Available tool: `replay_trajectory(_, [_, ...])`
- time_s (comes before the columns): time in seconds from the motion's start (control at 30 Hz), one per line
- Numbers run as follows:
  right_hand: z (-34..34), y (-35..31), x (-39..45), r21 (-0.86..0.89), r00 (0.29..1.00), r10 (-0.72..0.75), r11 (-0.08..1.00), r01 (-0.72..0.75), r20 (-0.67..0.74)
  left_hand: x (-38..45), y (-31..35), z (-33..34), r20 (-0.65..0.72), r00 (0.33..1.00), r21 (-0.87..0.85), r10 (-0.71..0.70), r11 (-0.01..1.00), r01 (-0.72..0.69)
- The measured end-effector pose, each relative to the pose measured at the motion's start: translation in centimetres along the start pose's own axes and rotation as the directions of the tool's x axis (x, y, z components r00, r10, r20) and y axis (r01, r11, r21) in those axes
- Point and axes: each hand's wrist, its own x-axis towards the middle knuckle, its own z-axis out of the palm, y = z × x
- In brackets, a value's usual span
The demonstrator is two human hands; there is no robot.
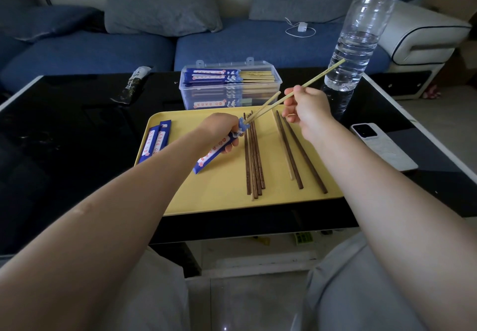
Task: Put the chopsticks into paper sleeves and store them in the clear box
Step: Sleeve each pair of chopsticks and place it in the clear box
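in hand: left hand point(224, 130) grips a blue printed paper sleeve point(216, 150) by its open mouth, over the middle of the flat yellow plastic tray point(227, 196). right hand point(305, 110) pinches a pair of pale bamboo chopsticks point(304, 87), tips at the sleeve mouth, seemingly just entering.
done: clear plastic lidless box point(231, 85), beyond the tray's far edge, holds several sleeved pairs.
left: dark wooden chopsticks point(254, 155) loose on the tray's centre and right; spare blue sleeves point(154, 141) at its left edge. judged past halfway.
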Motion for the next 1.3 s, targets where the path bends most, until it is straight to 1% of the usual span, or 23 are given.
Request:
replay_trajectory(0.13, [0.2, -0.1, 0.0, 0.028, 1.0, -0.001, 1.0, 0.002, -0.031, 0.1, 0.2, 0.1, -0.03, 0.999, -0.012, -0.036, 0.999, 0.036])
replay_trajectory(0.2, [0.2, -0.1, 0.0, 0.044, 1.0, 0.019, 0.999, -0.018, -0.02, 0.2, 0.1, 0.1, -0.031, 0.999, 0.003, -0.043, 0.999, 0.043])
replay_trajectory(0.43, [0.3, 0.2, -0.3, 0.03, 0.999, 0.033, 0.999, -0.033, 0.003, 0.3, -0.1, 0.1, 0.027, 0.999, 0.105, 0.043, 0.993, -0.046])
replay_trajectory(0.5, [0.3, 0.3, -0.3, 0.013, 0.999, 0.037, 0.999, -0.037, 0.025, 0.2, -0.1, 0.2, 0.041, 0.997, 0.09, 0.068, 0.993, -0.072])
replay_trajectory(0.57, [0.3, 0.4, -0.5, -0.015, 0.994, 0.048, 0.999, -0.047, 0.095, 0.1, -0.1, 0.3, 0.046, 0.996, 0.037, 0.083, 0.996, -0.084])
replay_trajectory(0.63, [0.5, 0.7, -0.8, -0.072, 0.973, 0.068, 0.996, -0.053, 0.219, 0.0, -0.1, 0.5, 0.046, 0.994, 0.006, 0.097, 0.995, -0.097])
replay_trajectory(0.73, [1.0, 1.3, -1.0, -0.199, 0.903, 0.156, 0.977, -0.08, 0.401, -0.1, -0.1, 0.7, 0.055, 0.99, -0.079, 0.133, 0.989, -0.128])
replay_trajectory(0.8, [1.3, 1.4, -1.0, -0.265, 0.861, 0.22, 0.959, -0.104, 0.459, -0.2, -0.2, 0.7, 0.064, 0.989, -0.095, 0.132, 0.988, -0.125])
replay_trajectory(0.87, [1.1, 1.2, -0.9, -0.269, 0.855, 0.251, 0.953, -0.138, 0.453, -0.3, -0.4, 0.6, 0.078, 0.99, -0.081, 0.115, 0.991, -0.109])
replay_trajectory(0.9, [1.0, 1.2, -0.8, -0.242, 0.872, 0.248, 0.958, -0.155, 0.423, -0.3, -0.5, 0.5, 0.082, 0.99, -0.068, 0.111, 0.992, -0.105])
replay_trajectory(1.0, [0.8, 1.5, -0.3, -0.076, 0.946, 0.204, 0.979, -0.191, 0.252, -0.1, -0.6, 0.3, 0.089, 0.991, -0.01, 0.104, 0.995, -0.103])
replay_trajectory(1.07, [0.7, 1.7, 0.0, -0.014, 0.967, 0.187, 0.982, -0.187, 0.171, -0.1, -0.5, 0.4, 0.088, 0.991, 0.038, 0.1, 0.994, -0.104])
replay_trajectory(1.13, [0.7, 1.9, 0.0, -0.009, 0.966, 0.192, 0.981, -0.194, 0.173, -0.1, -0.4, 0.5, 0.072, 0.992, 0.068, 0.104, 0.992, -0.109])
replay_trajectory(1.23, [1.3, 2.1, -0.4, -0.047, 0.936, 0.236, 0.972, -0.232, 0.261, 0.0, -0.5, 0.5, 0.05, 0.993, 0.074, 0.104, 0.991, -0.108])
replay_trajectory(1.3, [1.5, 2.2, -0.5, -0.072, 0.922, 0.262, 0.965, -0.252, 0.284, 0.1, -0.6, 0.4, 0.041, 0.995, 0.083, 0.089, 0.992, -0.092])
